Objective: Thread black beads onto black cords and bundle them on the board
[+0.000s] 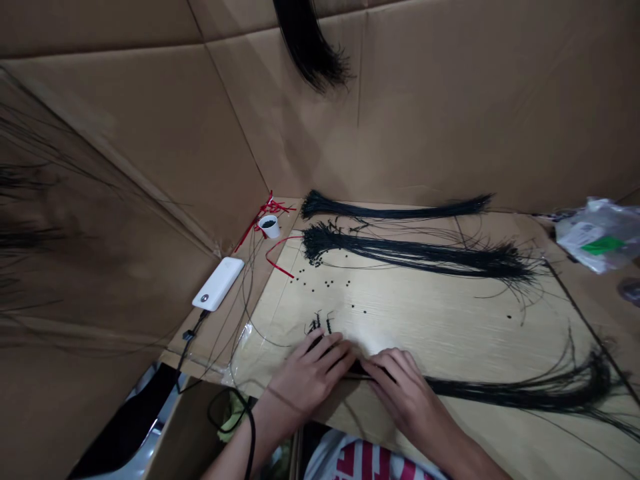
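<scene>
Two bare hands were observed side by side at the near edge of the desk (425,307), both placed on a bundle of black strands (500,393). The left hand (320,365) was laid over the bundle's left end with its fingers curled; just beyond its fingertips, a few dark, thin tips (329,325) were seen projecting. The right hand (397,377) was set just beside it, its fingers bent onto the strands. Since the undersides were hidden, it could not be determined whether either hand was closed around the bundle. To the right of the right hand, the strands were spread along the desk and fanned out at their far end. Ahead of the hands, small black pieces (328,283) were found scattered, and beyond these a second bundle (425,257) and a third bundle (400,212) were laid roughly parallel. Ahead and to the left of the left hand, a white cup (271,233) containing dark pieces was noted beside red ribbon (283,269). Nearer that hand, also to its left, a white device (219,285) was positioned with a black cable (187,343) attached. Well to the right, beyond the right hand, a clear plastic bag (575,233) was recorded.
</scene>
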### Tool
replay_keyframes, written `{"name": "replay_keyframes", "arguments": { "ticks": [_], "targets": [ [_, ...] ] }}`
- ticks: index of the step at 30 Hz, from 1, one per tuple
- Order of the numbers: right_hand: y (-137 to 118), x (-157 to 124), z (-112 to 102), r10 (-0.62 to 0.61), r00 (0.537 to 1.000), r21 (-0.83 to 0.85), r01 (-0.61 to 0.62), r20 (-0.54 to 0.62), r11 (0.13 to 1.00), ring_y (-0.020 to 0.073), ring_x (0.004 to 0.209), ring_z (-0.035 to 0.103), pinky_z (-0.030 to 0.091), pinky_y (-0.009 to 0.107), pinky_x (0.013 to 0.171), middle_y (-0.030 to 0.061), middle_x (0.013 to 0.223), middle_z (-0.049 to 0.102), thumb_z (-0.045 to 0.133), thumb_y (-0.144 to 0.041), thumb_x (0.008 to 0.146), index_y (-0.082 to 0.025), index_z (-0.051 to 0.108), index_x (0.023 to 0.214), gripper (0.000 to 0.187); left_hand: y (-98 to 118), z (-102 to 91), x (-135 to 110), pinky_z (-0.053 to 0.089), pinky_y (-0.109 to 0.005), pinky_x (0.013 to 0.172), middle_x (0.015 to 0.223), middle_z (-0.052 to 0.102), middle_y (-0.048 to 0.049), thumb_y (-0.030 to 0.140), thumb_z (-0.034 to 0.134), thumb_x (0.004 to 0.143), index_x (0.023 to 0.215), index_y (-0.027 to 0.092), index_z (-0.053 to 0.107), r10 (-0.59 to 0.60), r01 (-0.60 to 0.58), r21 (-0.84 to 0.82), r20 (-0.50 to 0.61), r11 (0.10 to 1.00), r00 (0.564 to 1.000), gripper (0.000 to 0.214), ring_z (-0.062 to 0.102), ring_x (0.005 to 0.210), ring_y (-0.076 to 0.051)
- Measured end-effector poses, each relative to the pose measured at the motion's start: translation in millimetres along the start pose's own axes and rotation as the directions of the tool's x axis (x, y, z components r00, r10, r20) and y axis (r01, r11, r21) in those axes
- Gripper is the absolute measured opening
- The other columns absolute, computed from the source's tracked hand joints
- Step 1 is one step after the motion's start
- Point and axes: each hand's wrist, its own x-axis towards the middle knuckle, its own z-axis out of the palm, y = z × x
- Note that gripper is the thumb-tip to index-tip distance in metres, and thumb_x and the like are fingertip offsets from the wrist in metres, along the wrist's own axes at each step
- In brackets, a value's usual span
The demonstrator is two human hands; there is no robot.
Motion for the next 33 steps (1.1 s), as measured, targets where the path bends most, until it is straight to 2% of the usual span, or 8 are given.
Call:
{"name": "replay_keyframes", "arguments": {
  "ticks": [4,7,12,17,20,23,29,33],
  "targets": [
    [6.0,-2.3,-1.2,-0.083,0.996,0.05,0.082,0.019,0.995,0.0267,0.098,0.059,0.051,0.044,0.082,0.0119,0.112,0.069,0.041,-0.004,0.108,-0.016,0.064,0.133,0.035,-2.9,8.0,1.5,0.04,-0.043,0.112,0.112,0.078,-0.0065,0.019,0.059,0.107,0.12,0.017,0.07,0.075,-0.074,0.01,-0.086,0.997,0.994,0.017,0.065,0.117,-0.022],
    [7.3,-4.8,2.9,-0.112,0.994,0.059,0.112,-0.008,0.992,0.0269,0.099,0.06,0.052,0.044,0.083,0.012,0.112,0.07,0.044,-0.005,0.108,-0.014,0.063,0.133,0.033,-2.1,6.2,-1.0,0.042,-0.041,0.106,0.1,0.076,-0.0057,0.018,0.055,0.109,0.114,0.016,0.07,0.086,-0.088,-0.013,-0.115,0.996,0.99,0.016,0.066,0.105,-0.021],
    [4.4,-6.0,8.6,-0.063,0.998,0.073,0.065,-0.029,0.995,0.0271,0.101,0.061,0.055,0.041,0.085,0.0104,0.114,0.072,0.045,0.0,0.104,-0.018,0.064,0.135,0.041,-3.6,-0.4,-4.5,0.043,-0.04,0.102,0.1,0.074,-0.0039,0.019,0.052,0.11,0.113,0.016,0.069,0.012,-0.016,-0.084,-0.042,0.996,0.999,0.017,0.065,0.095,-0.02],
    [5.5,3.6,10.9,-0.044,0.997,0.025,0.046,-0.066,0.999,0.0275,0.094,0.062,0.054,0.04,0.079,0.0099,0.108,0.073,0.051,0.001,0.101,-0.018,0.067,0.131,0.039,-13.5,2.3,-3.6,0.044,-0.037,0.09,0.106,0.075,-0.0054,0.019,0.049,0.11,0.116,0.015,0.068,0.009,-0.018,-0.145,-0.061,0.989,0.998,0.02,0.066,0.091,-0.019],
    [13.1,18.3,9.1,-0.038,0.997,0.0,0.038,-0.07,0.999,0.0276,0.093,0.062,0.052,0.04,0.077,0.0099,0.107,0.073,0.056,-0.004,0.103,-0.017,0.068,0.13,0.032,-22.0,5.9,5.7,0.044,-0.037,0.086,0.095,0.074,-0.0031,0.021,0.054,0.109,0.113,0.017,0.068,-0.038,0.032,-0.158,-0.034,0.987,0.999,0.016,0.064,0.086,-0.019],
    [27.4,40.7,4.4,-0.015,0.998,-0.003,0.015,-0.06,1.0,0.0268,0.095,0.061,0.053,0.04,0.081,0.0092,0.107,0.074,0.056,-0.01,0.106,-0.018,0.071,0.125,0.025,-36.4,10.7,21.8,0.044,-0.037,0.087,0.096,0.072,-0.0027,0.02,0.063,0.105,0.114,0.02,0.07,-0.119,0.12,-0.127,0.021,0.985,0.993,0.012,0.063,0.089,-0.02],
    [59.6,89.1,-1.5,0.032,0.999,-0.076,-0.034,-0.027,0.996,0.0262,0.098,0.059,0.052,0.041,0.088,0.0096,0.105,0.075,0.053,-0.007,0.107,-0.017,0.075,0.119,0.027,-76.4,21.3,55.3,0.045,-0.038,0.085,0.095,0.073,-0.0045,0.016,0.062,0.104,0.109,0.02,0.074,-0.158,0.157,-0.057,-0.03,0.986,0.987,0.014,0.063,0.088,-0.021],
    [62.9,86.3,-5.6,0.004,1.0,-0.1,-0.003,0.007,0.995,0.0279,0.102,0.058,0.051,0.042,0.091,0.0093,0.109,0.074,0.057,-0.005,0.103,-0.018,0.073,0.124,0.03,-72.4,18.9,55.0,0.046,-0.039,0.088,0.096,0.071,-0.0042,0.016,0.057,0.106,0.111,0.02,0.072,-0.118,0.117,-0.009,-0.001,0.993,0.993,0.016,0.062,0.09,-0.022]
  ]
}}
